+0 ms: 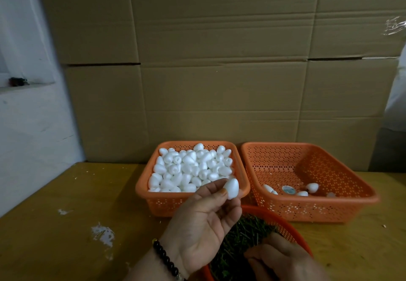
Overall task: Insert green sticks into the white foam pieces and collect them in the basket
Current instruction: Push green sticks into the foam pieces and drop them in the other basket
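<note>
Two orange baskets sit side by side on the table (66, 192), backed by a cardboard wall (219, 60). The left basket (153, 201) is heaped with white foam eggs (189, 166); the right basket (351, 201) holds only a few pieces (312, 187) near its front wall. Nearer, a round orange bowl (292, 230) holds green sticks (246, 234). The left hand (204, 223), palm up with a bead bracelet (165, 258) at the wrist, pinches one foam egg (231, 188) between thumb and fingertips, raised in front of the left basket. The right hand (279, 258) reaches into the sticks, fingers curled; whether it grips any I cannot tell.
</note>
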`<state>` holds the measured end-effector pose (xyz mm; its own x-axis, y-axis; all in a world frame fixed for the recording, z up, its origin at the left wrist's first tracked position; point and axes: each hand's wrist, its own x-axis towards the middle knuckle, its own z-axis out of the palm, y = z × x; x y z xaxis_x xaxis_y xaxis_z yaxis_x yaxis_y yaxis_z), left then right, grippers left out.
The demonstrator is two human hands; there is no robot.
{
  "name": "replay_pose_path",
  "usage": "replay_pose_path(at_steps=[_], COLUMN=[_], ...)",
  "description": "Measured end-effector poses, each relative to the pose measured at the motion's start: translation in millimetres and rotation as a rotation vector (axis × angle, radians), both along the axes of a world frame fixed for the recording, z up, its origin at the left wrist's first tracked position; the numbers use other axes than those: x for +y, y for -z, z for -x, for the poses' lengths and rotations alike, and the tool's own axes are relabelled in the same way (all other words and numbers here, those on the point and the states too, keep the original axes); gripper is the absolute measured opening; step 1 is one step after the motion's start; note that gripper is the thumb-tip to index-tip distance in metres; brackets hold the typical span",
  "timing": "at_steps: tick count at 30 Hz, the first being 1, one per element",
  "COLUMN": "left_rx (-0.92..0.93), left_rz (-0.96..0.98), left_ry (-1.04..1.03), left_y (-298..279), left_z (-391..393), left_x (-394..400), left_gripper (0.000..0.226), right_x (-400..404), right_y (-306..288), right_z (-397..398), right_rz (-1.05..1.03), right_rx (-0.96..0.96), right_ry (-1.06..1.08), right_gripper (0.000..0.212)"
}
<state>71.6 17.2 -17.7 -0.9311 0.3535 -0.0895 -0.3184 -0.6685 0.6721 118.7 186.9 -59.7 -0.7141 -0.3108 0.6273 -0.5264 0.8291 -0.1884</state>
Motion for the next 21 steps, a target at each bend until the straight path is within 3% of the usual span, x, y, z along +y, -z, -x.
replay_pose_path(at_steps=[3, 6, 11, 14, 16, 19, 21], left_rx=[-0.013, -0.010, -0.039, -0.038, -0.027, -0.021, -0.022], left_rz=[-0.013, -0.007, -0.009, -0.014, -0.014, -0.030, -0.038], left_ry=[-0.006, -0.003, -0.021, 0.003, 0.022, 0.040, 0.047], left_y=[-0.7, -1.5, -2.4, -2.3, -2.6, -3.3, -3.5], left_z=[-0.8, -2.0, -3.4, -3.6, -3.8, -4.6, -4.9], left_x=[0.9, 1.5, 1.6, 0.7, 0.2, 0.6, 1.0], left_gripper=[0.020, 0.023, 0.019, 0.026, 0.026, 0.024, 0.023], right_x=[0.4, 2.3, 3.8, 3.3, 1.0, -0.1, 0.9], right_y=[6.3, 9.2, 10.2, 8.8, 3.5, 5.8, 4.5], right_z=[1.6, 2.4, 1.5, 2.2, -0.2, -0.7, 0.5], right_rz=[0.020, 0.015, 0.024, 0.002, 0.015, 0.047, 0.030], right_rx=[-0.012, -0.029, -0.064, 0.030, -0.009, -0.038, -0.007], right_ry=[-0.015, -0.026, -0.030, -0.029, -0.007, -0.020, 0.002], right_gripper=[0.019, 0.004, 0.026, 0.008, 0.018, 0.007, 0.016])
